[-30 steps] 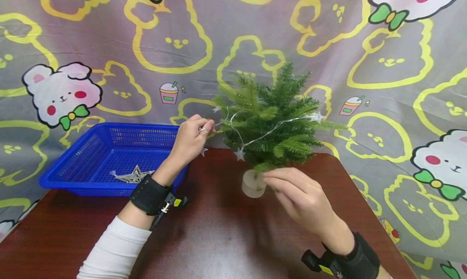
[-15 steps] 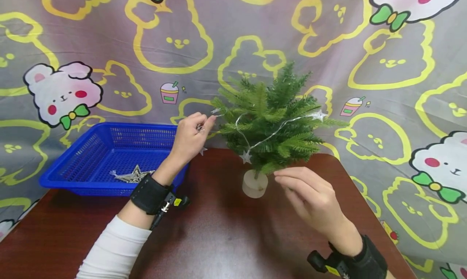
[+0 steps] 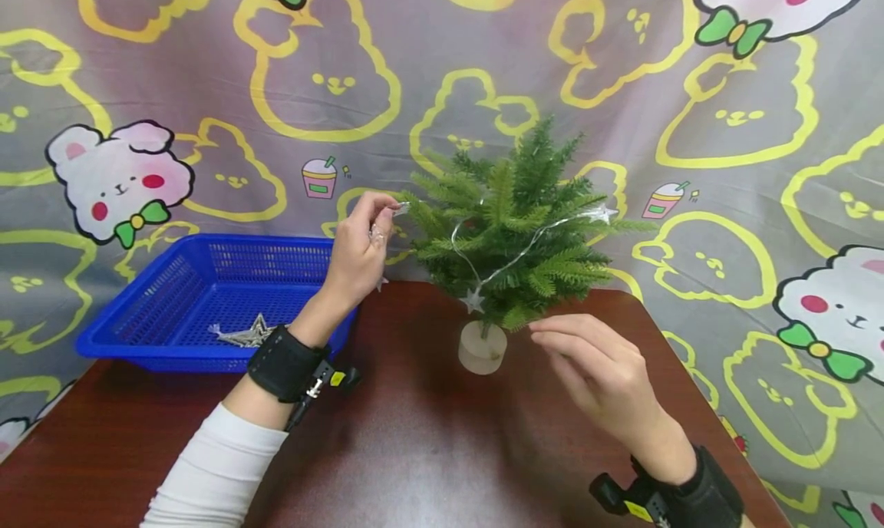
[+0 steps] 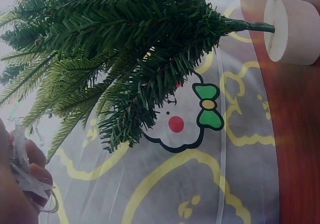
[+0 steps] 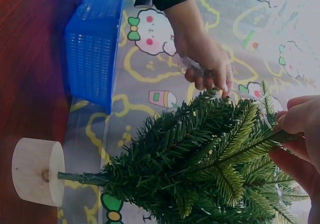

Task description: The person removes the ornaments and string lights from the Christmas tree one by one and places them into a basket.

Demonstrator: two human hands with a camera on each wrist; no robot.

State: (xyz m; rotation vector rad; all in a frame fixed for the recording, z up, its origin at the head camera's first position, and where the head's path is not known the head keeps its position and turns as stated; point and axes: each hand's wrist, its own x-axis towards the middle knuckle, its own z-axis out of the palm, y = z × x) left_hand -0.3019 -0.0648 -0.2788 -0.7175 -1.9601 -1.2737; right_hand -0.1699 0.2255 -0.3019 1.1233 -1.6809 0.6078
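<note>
A small artificial Christmas tree (image 3: 511, 229) stands on a round pale wooden base (image 3: 481, 350). A clear wire of star string lights (image 3: 473, 299) crosses its front branches, with one star at the right and one low down. My left hand (image 3: 362, 248), left of the tree, grips a bunch of the string lights (image 4: 30, 179) in curled fingers, with a star at its fingertips by the branches. One more star hangs below that hand. My right hand (image 3: 597, 371) is low at the tree's right front; its thumb and fingers pinch the tip of a branch (image 5: 270, 141).
A blue plastic basket (image 3: 131, 348) stands on the left of the brown table (image 3: 407, 451), with a star ornament (image 3: 252, 332) inside, partly hidden by my left wrist. Behind the table hangs a grey patterned cloth (image 3: 373, 37).
My right hand has moved right, and the low front star and nearby branches have shifted right too. My left hand has risen slightly, its fingertips now at the star by the left branches.
</note>
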